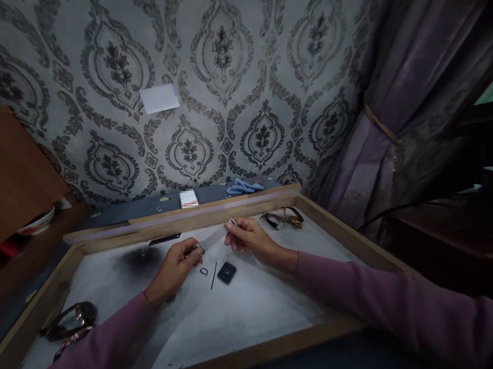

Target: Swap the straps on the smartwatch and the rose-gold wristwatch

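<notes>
A flat, silvery-grey watch strap [215,238] is stretched between my two hands above the tray. My left hand [183,257] pinches its lower end, where a small clasp-like piece shows. At the upper end, the fingers of my right hand [247,237] are closed on the strap's tip. Below them on the white surface lie a black square watch case [226,272], a thin black stick [214,276] and a small black ring [204,272].
The wooden-rimmed tray [242,352] also bears a dark knife-like blade [164,239], wristwatches [275,221] at the back right and more watches [75,317] at the left. Behind the rim are a phone [188,198] and a blue cloth [244,186].
</notes>
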Tool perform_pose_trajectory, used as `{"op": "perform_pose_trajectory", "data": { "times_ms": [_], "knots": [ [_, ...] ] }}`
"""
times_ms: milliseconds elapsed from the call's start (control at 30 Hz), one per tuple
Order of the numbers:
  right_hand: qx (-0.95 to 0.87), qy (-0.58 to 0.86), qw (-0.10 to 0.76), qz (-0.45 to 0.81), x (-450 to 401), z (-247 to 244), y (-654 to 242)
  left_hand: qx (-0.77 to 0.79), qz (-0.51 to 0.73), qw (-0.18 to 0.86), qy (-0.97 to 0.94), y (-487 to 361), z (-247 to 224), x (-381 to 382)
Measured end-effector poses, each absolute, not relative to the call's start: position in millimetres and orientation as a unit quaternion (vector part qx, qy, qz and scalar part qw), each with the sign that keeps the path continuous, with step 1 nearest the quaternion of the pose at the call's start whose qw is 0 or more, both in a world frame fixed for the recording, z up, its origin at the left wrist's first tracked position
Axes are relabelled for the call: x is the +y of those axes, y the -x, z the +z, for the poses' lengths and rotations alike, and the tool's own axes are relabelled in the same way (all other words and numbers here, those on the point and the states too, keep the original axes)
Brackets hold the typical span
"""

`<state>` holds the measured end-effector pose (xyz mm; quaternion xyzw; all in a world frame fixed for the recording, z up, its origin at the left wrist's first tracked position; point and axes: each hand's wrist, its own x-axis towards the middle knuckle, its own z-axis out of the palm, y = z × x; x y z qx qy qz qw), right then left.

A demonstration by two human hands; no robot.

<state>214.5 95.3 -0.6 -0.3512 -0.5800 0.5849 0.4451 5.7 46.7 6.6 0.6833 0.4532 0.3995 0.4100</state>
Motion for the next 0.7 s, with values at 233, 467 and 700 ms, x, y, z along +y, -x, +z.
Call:
{"op": "perform_pose_trajectory", "data": {
  "times_ms": [233,467,700],
  "knots": [
    [-0.584,0.362,0.423,0.591,101,-9,-215,0.475,0.451,0.404,-0.639,3,8,51],
    [-0.61,0.339,0.375,0.609,97,-16,-207,0.482,0.491,0.427,-0.587,7,11,55],
    [-0.613,0.331,0.358,0.622,93,-18,-209,0.477,0.486,0.467,-0.564,7,10,53]
  ]
}}
